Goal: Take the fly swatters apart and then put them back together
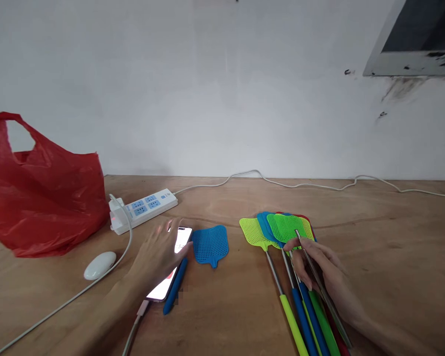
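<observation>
My left hand [156, 257] lies with fingers stretched out over a lit phone [167, 282] on the wooden table [393, 257]. Beside the phone lie a blue handle [175, 288] and a loose blue fly-swatter head [210, 244]. My right hand [319, 272] is closed on a thin metal rod [321, 287], resting over a fan of several fly swatters [278, 228] with yellow, green, blue and red heads and coloured handles [300, 316].
A red plastic bag [40, 193] stands at the left. A white power strip [144, 207] with its cable [300, 185] runs along the wall. A white oval object [100, 265] lies near the bag. A monitor corner [415, 44] is at top right.
</observation>
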